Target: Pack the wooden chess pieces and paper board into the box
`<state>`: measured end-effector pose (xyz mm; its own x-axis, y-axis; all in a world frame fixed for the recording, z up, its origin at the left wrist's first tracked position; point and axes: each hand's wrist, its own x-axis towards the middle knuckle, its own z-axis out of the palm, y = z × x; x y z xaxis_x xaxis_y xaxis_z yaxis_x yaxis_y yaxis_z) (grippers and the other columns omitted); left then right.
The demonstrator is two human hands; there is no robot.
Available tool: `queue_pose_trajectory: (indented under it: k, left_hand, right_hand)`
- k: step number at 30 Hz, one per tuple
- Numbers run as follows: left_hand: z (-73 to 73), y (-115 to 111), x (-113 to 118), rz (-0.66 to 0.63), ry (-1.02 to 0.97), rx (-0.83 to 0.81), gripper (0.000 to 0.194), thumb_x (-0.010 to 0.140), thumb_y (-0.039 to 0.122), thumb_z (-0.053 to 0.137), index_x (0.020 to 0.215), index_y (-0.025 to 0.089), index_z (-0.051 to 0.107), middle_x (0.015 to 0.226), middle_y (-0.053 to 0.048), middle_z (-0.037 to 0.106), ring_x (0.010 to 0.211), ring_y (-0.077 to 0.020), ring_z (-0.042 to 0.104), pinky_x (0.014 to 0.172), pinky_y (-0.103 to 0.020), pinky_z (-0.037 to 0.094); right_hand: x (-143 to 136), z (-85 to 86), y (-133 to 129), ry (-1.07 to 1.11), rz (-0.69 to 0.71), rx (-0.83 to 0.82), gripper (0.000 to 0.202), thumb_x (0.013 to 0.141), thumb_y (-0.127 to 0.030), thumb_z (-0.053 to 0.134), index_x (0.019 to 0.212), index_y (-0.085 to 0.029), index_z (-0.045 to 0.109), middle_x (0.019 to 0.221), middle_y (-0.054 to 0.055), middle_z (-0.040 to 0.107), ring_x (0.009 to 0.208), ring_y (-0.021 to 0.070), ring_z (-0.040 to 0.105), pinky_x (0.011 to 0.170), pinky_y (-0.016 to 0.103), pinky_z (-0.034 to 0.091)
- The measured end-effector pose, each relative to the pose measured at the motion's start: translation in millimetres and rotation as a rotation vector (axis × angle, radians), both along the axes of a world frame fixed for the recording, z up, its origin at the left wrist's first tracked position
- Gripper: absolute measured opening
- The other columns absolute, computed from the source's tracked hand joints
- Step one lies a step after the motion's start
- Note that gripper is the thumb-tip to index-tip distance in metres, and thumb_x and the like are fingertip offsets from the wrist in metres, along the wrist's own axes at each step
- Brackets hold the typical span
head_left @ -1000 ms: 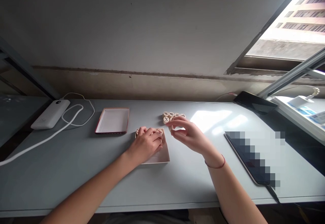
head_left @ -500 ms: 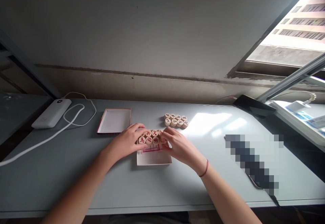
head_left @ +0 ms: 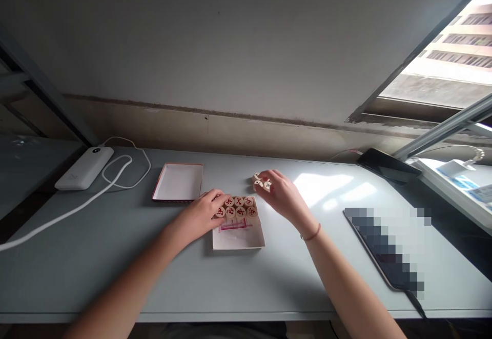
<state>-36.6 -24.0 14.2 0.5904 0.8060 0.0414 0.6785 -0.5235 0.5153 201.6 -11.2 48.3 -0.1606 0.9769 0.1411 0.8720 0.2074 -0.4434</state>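
We've got smooth wooden-looking discs [head_left: 240, 212], a matt cardboard-looking box [head_left: 239, 240] — plastic-looking power bank [head_left: 82, 171], too — and a smooth bench [head_left: 215, 287] with a soft sheen!

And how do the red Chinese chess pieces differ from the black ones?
The red Chinese chess pieces bear red characters; the black pieces bear black ones. The red ones sit inside the open box, the black ones on the table. The left hand is at the red rows' left end, while the right hand partly hides the black pieces. Both kinds are round and pale.
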Motion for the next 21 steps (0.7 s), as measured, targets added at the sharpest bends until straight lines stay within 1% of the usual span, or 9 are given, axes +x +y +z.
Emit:
queue_pose_trajectory:
  k: [3,7,10,12,14,15,17,19,21]
  left_hand:
    - [-0.8,0.0,-0.1,0.006,-0.021,0.020,0.045,0.084,0.018,0.058,0.127,0.026,0.051,0.122,-0.004,0.054,0.103,-0.0200,0.060,0.088,-0.029,0.049]
    - [1.0,0.0,1.5,0.004,-0.011,0.013,0.047,0.083,0.017,0.058,0.129,0.023,0.050,0.123,-0.005,0.055,0.102,-0.0206,0.061,0.087,-0.031,0.050]
    - [5.2,-0.6,2.9,-0.001,0.024,0.022,0.048,0.081,0.018,0.060,0.129,0.022,0.051,0.124,-0.008,0.055,0.106,-0.0230,0.059,0.090,-0.035,0.050]
    - [9.1,-1.3,3.4,0.021,0.037,0.089,0.050,0.080,0.025,0.066,0.127,0.021,0.053,0.129,-0.010,0.053,0.116,-0.0285,0.054,0.096,-0.042,0.047]
    - [13.2,-2.0,3.8,0.060,0.014,0.176,0.052,0.080,0.033,0.069,0.128,0.021,0.053,0.132,-0.012,0.050,0.121,-0.0322,0.049,0.101,-0.048,0.043]
    - [15.0,-2.4,4.2,0.078,-0.020,0.213,0.052,0.081,0.035,0.068,0.129,0.021,0.052,0.133,-0.012,0.050,0.122,-0.0319,0.049,0.101,-0.049,0.043]
    - [17.4,-3.4,5.4,0.088,-0.122,0.253,0.049,0.087,0.034,0.062,0.132,0.023,0.047,0.131,-0.010,0.051,0.118,-0.0276,0.052,0.100,-0.045,0.045]
    - [18.3,-4.5,7.2,0.080,-0.224,0.263,0.043,0.091,0.030,0.055,0.133,0.026,0.046,0.126,-0.008,0.054,0.110,-0.0229,0.058,0.095,-0.038,0.049]
    - [18.6,-5.4,8.9,0.068,-0.288,0.233,0.037,0.092,0.024,0.052,0.129,0.027,0.050,0.116,-0.006,0.058,0.099,-0.0194,0.062,0.087,-0.033,0.052]
  right_hand:
    - [-9.2,1.1,27.1,-0.173,-0.125,-0.104,0.027,0.087,-0.033,0.048,0.107,-0.019,0.060,0.106,0.011,0.063,0.074,0.0191,0.061,0.061,0.028,0.040]
    - [-22.2,-7.4,52.8,-0.391,-0.134,-0.269,0.017,0.080,-0.021,0.052,0.090,-0.018,0.065,0.090,0.013,0.067,0.075,0.0256,0.065,0.054,0.027,0.036]
    - [-25.8,-10.9,60.4,-0.432,-0.157,-0.275,0.017,0.075,-0.013,0.052,0.085,-0.017,0.066,0.086,0.015,0.068,0.078,0.0287,0.066,0.054,0.028,0.037]
    - [-26.8,-7.9,58.4,-0.423,-0.174,-0.247,0.018,0.077,-0.014,0.051,0.086,-0.017,0.067,0.086,0.015,0.068,0.080,0.0291,0.066,0.055,0.028,0.038]
    - [-28.6,-1.2,49.3,-0.323,-0.138,-0.173,0.019,0.082,-0.019,0.051,0.091,-0.018,0.067,0.088,0.013,0.070,0.080,0.0270,0.066,0.058,0.029,0.041]
    - [-30.1,2.7,42.2,-0.225,-0.081,-0.133,0.020,0.084,-0.023,0.051,0.095,-0.019,0.067,0.090,0.010,0.070,0.078,0.0245,0.066,0.060,0.029,0.042]
    - [-34.4,9.8,24.6,0.038,0.099,-0.106,0.023,0.086,-0.032,0.054,0.103,-0.021,0.064,0.095,0.006,0.071,0.072,0.0180,0.066,0.063,0.027,0.045]
    - [-39.3,13.8,6.4,0.285,0.261,-0.171,0.024,0.086,-0.037,0.056,0.104,-0.022,0.063,0.094,0.003,0.071,0.069,0.0137,0.065,0.062,0.025,0.047]
    - [-43.4,14.0,-7.9,0.454,0.319,-0.242,0.023,0.086,-0.040,0.057,0.099,-0.020,0.062,0.090,0.004,0.071,0.071,0.0133,0.065,0.062,0.024,0.049]
